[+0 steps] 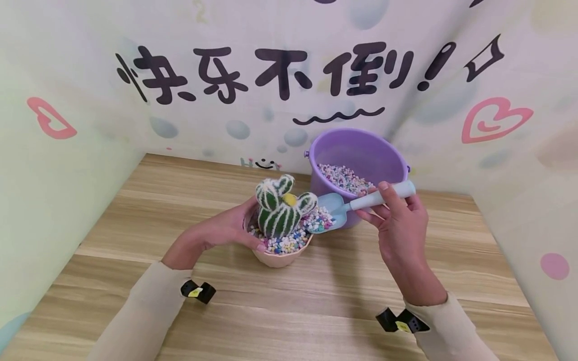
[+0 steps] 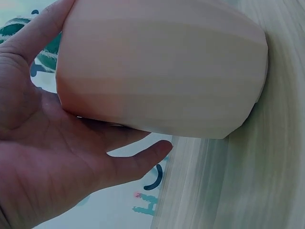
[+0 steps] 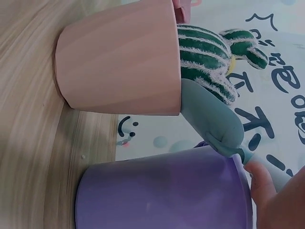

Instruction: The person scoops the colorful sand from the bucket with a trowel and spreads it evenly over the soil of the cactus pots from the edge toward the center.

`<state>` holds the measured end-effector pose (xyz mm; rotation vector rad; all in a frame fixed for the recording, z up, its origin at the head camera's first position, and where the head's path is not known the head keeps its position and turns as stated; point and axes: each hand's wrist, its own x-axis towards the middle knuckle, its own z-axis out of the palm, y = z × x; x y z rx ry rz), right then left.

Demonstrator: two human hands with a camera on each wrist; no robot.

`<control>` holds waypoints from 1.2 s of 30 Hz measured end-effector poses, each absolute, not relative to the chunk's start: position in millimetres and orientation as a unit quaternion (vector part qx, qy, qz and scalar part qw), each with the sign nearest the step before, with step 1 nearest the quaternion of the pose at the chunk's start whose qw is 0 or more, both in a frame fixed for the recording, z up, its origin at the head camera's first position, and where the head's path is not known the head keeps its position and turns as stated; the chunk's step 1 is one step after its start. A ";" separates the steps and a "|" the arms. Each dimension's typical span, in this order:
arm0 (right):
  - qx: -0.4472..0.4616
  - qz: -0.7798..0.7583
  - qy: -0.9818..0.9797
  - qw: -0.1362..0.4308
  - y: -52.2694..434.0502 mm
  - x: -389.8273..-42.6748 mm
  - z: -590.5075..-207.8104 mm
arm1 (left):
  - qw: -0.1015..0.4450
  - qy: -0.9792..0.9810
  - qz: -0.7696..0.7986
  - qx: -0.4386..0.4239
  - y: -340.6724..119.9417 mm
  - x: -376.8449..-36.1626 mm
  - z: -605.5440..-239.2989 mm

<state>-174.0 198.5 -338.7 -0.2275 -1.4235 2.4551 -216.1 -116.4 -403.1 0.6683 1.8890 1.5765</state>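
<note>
R hand [image 1: 399, 220]: fingers [image 1: 384, 193] curled round the pale blue handle of a small scoop [image 1: 356, 204], thumb on top, handle running up-right past the knuckles. Scoop blade sits low-left of the hand, loaded w/ multicoloured pebbles [image 1: 319, 219], its tip touching or just over the right rim of the pink pot [image 1: 280, 256]. In the right wrist view the blade's underside [image 3: 212, 119] lies against the pot's rim, right beside the cactus.

L hand [image 1: 226, 228]: fingers wrapped round the pot's left side, thumb [image 1: 261, 246] on the near rim. Left wrist view shows palm and fingers [image 2: 138, 162] cupping the pot wall [image 2: 162, 67], pot base down on the worktop.

Pot stands mid-worktop, between both hands. In it: a green cactus [image 1: 281, 206] w/ white ribs, upright, w/ a yellow tuft on top, plus a layer of coloured pebbles round its base, esp. near and right sides.

Just right and far of the pot: purple bucket [image 1: 361, 160], part-filled w/ the same pebbles; scoop handle crosses in front of its near wall. Bucket and pot are near, cannot tell if touching.

Worktop [image 1: 316, 301] is light wood grain. Backdrop [image 1: 280, 75] far side: pale wall w/ big black Chinese lettering, pink hearts, soft dots. Both forearms in cream sleeves; black clip w/ yellow tag at each wrist [image 1: 197, 292].
</note>
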 end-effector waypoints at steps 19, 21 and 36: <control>-0.074 0.845 -0.505 0.162 195.9 -170.2 -341.5 | 0.116 0.849 0.486 0.172 -96.5 -169.5 -406.1; -0.070 0.844 -0.505 0.164 194.5 -170.5 -341.1 | 0.113 0.860 0.473 0.152 -93.4 -167.1 -407.7; -0.031 0.837 -0.517 0.176 185.7 -175.8 -338.0 | 0.135 0.836 0.506 0.163 -94.4 -180.0 -405.3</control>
